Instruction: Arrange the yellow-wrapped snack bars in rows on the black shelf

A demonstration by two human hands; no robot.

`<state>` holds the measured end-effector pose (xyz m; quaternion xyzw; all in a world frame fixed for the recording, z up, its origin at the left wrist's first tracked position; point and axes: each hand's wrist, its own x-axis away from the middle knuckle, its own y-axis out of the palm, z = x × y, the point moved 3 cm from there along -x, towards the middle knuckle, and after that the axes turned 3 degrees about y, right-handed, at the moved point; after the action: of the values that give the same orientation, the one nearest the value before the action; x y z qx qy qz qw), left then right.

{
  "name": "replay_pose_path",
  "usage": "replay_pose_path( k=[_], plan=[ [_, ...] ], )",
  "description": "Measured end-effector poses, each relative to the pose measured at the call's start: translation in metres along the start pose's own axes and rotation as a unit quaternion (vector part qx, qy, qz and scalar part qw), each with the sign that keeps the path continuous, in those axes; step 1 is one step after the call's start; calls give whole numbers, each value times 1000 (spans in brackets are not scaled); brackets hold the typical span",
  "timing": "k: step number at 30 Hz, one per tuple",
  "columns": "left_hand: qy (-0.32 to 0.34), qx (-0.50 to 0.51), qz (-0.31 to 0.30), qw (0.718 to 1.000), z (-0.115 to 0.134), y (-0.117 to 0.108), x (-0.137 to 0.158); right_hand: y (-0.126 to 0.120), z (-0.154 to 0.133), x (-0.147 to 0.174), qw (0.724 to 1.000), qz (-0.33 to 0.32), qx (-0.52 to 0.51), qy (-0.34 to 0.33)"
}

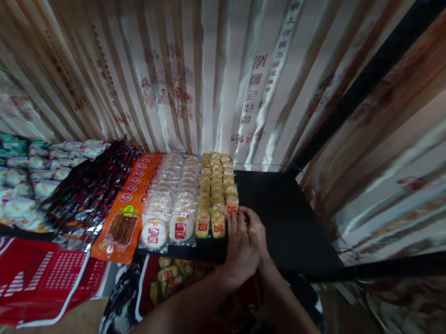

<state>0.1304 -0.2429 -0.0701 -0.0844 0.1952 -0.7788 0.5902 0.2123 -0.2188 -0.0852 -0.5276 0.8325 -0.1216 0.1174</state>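
Observation:
My left hand [240,244] and my right hand [257,233] are pressed close together at the near end of the rightmost row of small yellow-wrapped snack packets [206,196]. The fingers of both are curled in around a yellow snack packet [232,203] with a red label, whose near side they cover. Left of these packets lie two rows of round white crackers [180,228] in clear wrappers. Beyond them is an orange bag of brown sticks [124,230]. All of these are lined up on a black shelf [288,219].
Dark shiny packets [92,184] and white-and-teal packets [10,181] continue along the left. Below the shelf are a red bag [29,270] and an open container with more yellow packets [169,277]. A pleated printed curtain [185,52] hangs behind; a black bar [362,73] slants at right.

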Motion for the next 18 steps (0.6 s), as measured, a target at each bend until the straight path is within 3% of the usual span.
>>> replay_pose_path(
  k=[5,7,8,10,12,14,16,18],
  plan=[
    [99,-6,-14,995,27,-21,43,-16,-17,21,998,44,21,38],
    [101,22,-2,995,28,-36,70,-24,-20,39,998,3,51,35],
    [75,31,6,997,23,-44,84,-26,-20,51,996,-46,68,28],
    [23,30,-28,999,4,-55,109,-23,-13,77,970,-216,113,16],
    [-49,14,-66,997,-23,-65,128,-15,0,103,912,-374,170,19],
    [-116,-24,-83,989,-51,-75,139,-3,14,122,859,-456,230,33],
    [-148,-60,-104,982,-73,-84,144,12,26,126,852,-428,301,15],
    [-177,-84,-129,972,-88,-92,145,27,37,121,861,-336,382,-3]
  ],
)
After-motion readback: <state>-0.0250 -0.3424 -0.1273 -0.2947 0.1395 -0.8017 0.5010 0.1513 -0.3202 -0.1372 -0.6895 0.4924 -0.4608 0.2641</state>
